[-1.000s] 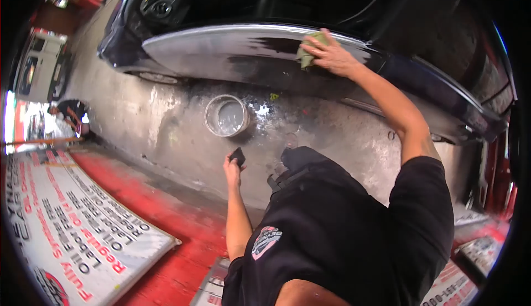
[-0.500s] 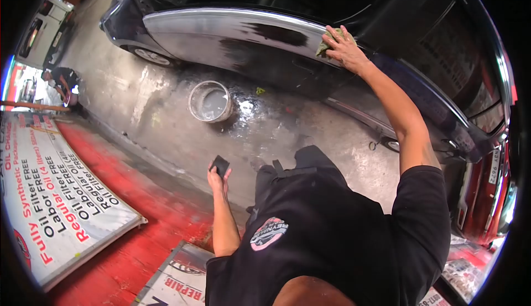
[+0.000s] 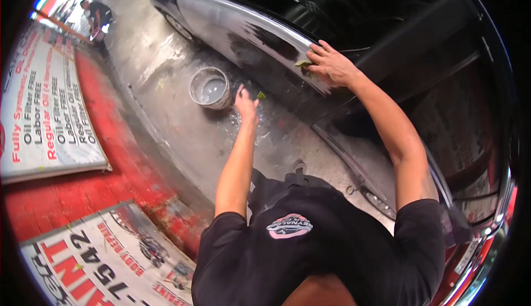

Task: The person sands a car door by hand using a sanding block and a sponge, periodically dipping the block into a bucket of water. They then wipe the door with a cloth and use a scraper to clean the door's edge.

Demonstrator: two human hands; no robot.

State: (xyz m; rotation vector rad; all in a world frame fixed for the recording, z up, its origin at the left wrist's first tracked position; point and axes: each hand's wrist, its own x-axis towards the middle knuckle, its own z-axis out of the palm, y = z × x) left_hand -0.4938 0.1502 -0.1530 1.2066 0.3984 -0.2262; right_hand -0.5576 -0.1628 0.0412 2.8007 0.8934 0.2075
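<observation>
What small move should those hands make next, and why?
Probably the right hand should slide the green cloth a little along the car door: the cloth lies against it, and its surface looks patchy, part pale and part dark.

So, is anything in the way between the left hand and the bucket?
Nothing visible stands between the left hand and the bucket. The yellow-green patch on the floor shows on the hand's other side, away from the bucket.

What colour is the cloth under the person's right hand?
Dull green. The cloth shows best in the head view, partly hidden by the right hand.
</observation>
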